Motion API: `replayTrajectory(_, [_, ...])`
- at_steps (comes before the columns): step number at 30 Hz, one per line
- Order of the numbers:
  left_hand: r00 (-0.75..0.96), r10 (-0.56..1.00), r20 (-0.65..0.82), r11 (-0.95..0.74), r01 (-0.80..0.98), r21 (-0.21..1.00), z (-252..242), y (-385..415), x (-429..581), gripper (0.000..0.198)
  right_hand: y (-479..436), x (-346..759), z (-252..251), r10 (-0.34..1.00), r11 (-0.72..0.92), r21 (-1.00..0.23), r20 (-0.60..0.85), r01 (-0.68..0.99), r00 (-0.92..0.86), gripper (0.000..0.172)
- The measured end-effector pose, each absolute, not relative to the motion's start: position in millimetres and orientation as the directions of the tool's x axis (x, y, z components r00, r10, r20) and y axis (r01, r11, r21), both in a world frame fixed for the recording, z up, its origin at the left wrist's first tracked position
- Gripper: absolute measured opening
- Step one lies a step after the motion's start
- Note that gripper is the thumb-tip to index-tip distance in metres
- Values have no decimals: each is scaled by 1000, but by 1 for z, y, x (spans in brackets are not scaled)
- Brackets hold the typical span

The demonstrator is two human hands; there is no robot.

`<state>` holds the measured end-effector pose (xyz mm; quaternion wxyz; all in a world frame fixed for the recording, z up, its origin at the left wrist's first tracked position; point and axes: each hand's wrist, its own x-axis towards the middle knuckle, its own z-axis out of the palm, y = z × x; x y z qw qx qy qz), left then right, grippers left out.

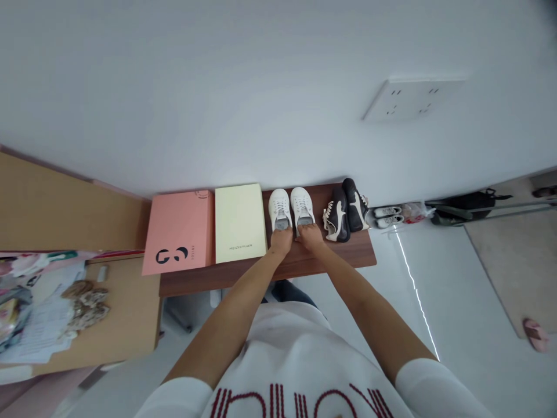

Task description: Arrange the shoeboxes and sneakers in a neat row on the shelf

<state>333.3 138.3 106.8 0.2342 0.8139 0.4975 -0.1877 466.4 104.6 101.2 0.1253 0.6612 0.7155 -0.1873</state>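
Observation:
Two white sneakers stand side by side on a dark wooden shelf (304, 264), toes toward the wall. My left hand (282, 240) is closed on the heel of the left white sneaker (279, 204). Around the heel of the right white sneaker (301, 203) my right hand (310, 237) is closed in the same way. Both heels are partly hidden by my fingers. To their left lie a pale yellow box (241, 223) and a pink box (179, 231). A pair of black-and-white sneakers (337, 213) rests on the right, one leaning against the other.
A wall with a socket plate (413, 100) rises behind the shelf. At the left is a tan desk (130, 313) with papers and a patterned hair scrunchie (89, 305). More shoes (388, 216), bags (461, 203) and a pink slipper (536, 335) are on the right.

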Motion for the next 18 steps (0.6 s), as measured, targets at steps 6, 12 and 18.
replayTrajectory(6, [430, 719, -546, -402, 898, 178, 107, 136, 330, 29, 103, 469, 102, 894, 70, -79, -437, 994, -98, 29])
replayTrajectory(12, [502, 742, -445, -462, 863, 203, 113, 139, 324, 34, 99, 477, 107, 930, 72, -102, -351, 992, -104, 35])
replayTrajectory(18, [524, 819, -234, -468, 846, 255, 123, 140, 337, 33, 83, 509, 114, 990, -14, -191, -142, 981, -13, 35])
